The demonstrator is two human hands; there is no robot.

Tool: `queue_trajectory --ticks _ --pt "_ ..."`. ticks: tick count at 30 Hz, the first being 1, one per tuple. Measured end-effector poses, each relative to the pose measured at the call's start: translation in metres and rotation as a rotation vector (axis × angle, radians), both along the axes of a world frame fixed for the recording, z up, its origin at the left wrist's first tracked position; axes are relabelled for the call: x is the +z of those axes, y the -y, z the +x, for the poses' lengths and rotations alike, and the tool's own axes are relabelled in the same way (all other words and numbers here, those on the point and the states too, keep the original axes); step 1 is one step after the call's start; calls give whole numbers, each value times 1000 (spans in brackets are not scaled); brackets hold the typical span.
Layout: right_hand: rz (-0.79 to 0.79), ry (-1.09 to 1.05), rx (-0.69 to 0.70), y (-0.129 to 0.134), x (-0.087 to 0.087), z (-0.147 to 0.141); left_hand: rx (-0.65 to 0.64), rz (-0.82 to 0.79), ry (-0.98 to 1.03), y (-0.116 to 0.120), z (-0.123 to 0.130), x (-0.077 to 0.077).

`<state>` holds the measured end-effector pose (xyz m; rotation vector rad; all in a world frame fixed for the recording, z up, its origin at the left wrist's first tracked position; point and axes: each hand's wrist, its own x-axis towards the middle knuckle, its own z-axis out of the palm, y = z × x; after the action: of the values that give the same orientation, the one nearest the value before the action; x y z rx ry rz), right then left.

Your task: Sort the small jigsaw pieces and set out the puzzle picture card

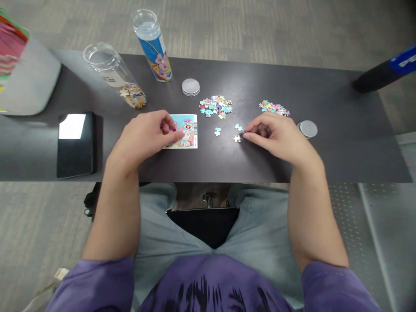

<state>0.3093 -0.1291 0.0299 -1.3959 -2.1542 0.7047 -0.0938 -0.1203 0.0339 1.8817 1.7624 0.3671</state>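
Observation:
My left hand (149,132) is over a picture card (190,130) with a cartoon figure and a barcode. Its thumb and index finger are drawn together, and whatever lies between them I cannot make out against the card's print. On the right, my right hand (276,134) has thumb and index tips nearly together beside a pale puzzle piece (237,138); what they pinch, if anything, is too small to tell. A blue-toned puzzle piece (238,127) lies just beyond these fingertips. Another puzzle piece (217,131) rests between the card and my right hand.
Behind lie a larger puzzle pile (216,106) and a smaller puzzle pile (274,108). Two clear tubes, one with pieces (120,82) and one with a picture (156,52), stand back left. Round lids (190,86) (308,128), a black tablet (76,145) and a white bin (39,73) are on the table.

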Motion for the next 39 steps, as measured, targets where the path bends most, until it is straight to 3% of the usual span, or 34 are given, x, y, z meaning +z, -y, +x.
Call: queue_trajectory --ticks 5,11,14,18,20,22,25,28,33,36,39 --pt "-36 -11 37 -1 -18 -10 -30 31 -44 3 2 14" --pt "-66 -42 41 1 -18 -4 -51 151 -138 25 28 44" --pt "-70 -46 40 1 -19 -3 -143 147 -118 43 51 56" --pt "-88 -67 27 -2 -20 -3 -415 97 69 71 78 65" --pt "-91 -89 24 -4 -19 -3 -486 86 111 78 81 66" --pt "-88 -111 20 -4 -16 -3 -416 156 112 73 72 66" --pt "-91 -127 12 -3 -11 -3 -154 347 93 47 41 57" --pt "-78 -135 4 1 -5 -9 -12 296 83 18 7 40" --pt "50 -77 131 11 2 -47 -20 86 213 2 -10 10" --pt "99 9 223 13 7 -73 -34 36 133 3 -5 1" --pt "156 99 210 3 11 -66 -55 10 -3 6 0 1"
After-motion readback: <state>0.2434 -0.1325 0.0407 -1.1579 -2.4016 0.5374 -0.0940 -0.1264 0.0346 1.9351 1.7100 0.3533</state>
